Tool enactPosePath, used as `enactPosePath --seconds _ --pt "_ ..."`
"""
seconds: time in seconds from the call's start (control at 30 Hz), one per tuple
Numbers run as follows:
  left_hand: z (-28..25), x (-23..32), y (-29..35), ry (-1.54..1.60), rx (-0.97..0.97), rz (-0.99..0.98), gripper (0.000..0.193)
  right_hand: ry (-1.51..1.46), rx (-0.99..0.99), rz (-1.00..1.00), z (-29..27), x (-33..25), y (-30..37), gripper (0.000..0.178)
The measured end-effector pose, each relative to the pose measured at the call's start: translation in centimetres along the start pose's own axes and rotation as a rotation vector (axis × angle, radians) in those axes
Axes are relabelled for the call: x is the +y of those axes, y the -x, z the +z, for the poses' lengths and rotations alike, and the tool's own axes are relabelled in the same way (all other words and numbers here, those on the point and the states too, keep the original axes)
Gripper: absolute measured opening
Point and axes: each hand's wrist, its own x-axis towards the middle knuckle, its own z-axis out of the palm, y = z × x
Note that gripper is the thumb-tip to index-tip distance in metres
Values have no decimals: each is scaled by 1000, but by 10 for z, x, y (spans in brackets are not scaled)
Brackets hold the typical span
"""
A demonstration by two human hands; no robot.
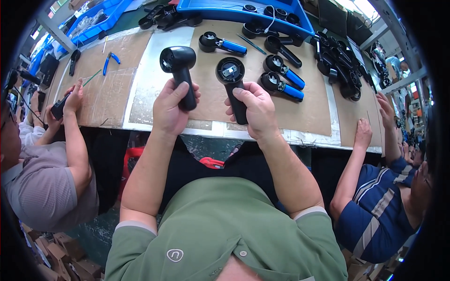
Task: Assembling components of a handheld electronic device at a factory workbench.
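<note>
In my left hand [171,108] is a black handheld fan [180,58], held upright by its handle with the round head on top. My right hand [258,108] grips the handle of a black handheld fan housing [238,105]. Its round head faces up and shows a light metal-looking part in the middle. Both pieces are raised over the near edge of the table, apart from each other. Just beyond them lie open fan halves with blue cylinders in their handles: one at the back [229,46] and two to the right, the nearer one [287,89] close to my right hand.
A blue bin [211,5] with round fan parts stands at the back. Black fan housings [338,65] are heaped on the right. A thin screwdriver-like tool [251,43] and blue-handled pliers [110,61] lie on the cardboard-covered table [206,105]. Co-workers sit on both sides.
</note>
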Motion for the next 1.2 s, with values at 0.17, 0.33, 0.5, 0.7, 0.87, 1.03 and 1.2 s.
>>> enactPosePath --seconds 0.17,0.33,0.5,0.7,0.87,1.03,1.2 --pt "-5 1 2 -41 -31 0 37 40 -14 -14 6 2 -2 23" --pt "-7 5 5 -78 -8 20 39 64 -36 -19 16 2 -1 23" --pt "-3 13 10 -144 16 56 42 81 -70 -31 24 0 -4 24" --pt "-2 13 12 -190 24 91 36 73 -64 -39 30 1 -1 27" --pt "4 10 15 -217 46 88 39 77 -75 -54 24 3 -1 29" --pt "6 7 15 -346 62 131 42 82 -78 -59 23 3 1 30" --pt "20 8 5 -873 186 124 44 -23 -46 -16 22 15 -7 31"
